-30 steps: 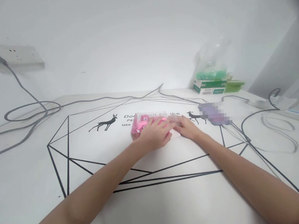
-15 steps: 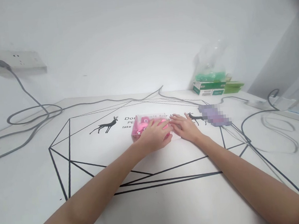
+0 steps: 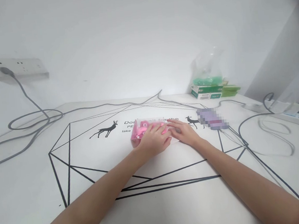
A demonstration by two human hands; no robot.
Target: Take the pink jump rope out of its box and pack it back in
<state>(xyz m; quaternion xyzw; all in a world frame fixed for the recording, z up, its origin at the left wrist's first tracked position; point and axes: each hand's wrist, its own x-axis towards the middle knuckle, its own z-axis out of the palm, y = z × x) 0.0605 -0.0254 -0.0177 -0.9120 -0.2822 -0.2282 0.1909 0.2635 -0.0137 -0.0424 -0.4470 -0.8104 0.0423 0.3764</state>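
A clear plastic box with pink contents lies on the white table mat, in the middle of the head view. Pink pieces with white round details show through its top and side; I cannot make out what they are. My left hand is laid over the box from the near side, fingers across the top and thumb at the near right, gripping it. At the box's right end is my right hand, its fingers slightly bent and apart, fingertips at that end. Both hands partly hide the box.
A pixelated purple object lies to the right. Behind it stand green-and-white boxes under a clear bag. Grey cables run along the back from a wall socket. A white power strip is at far right.
The whole view has shifted slightly, so things appear a little lower. My right hand's fingers are more bent at the box's right end. My left hand stays on the box.
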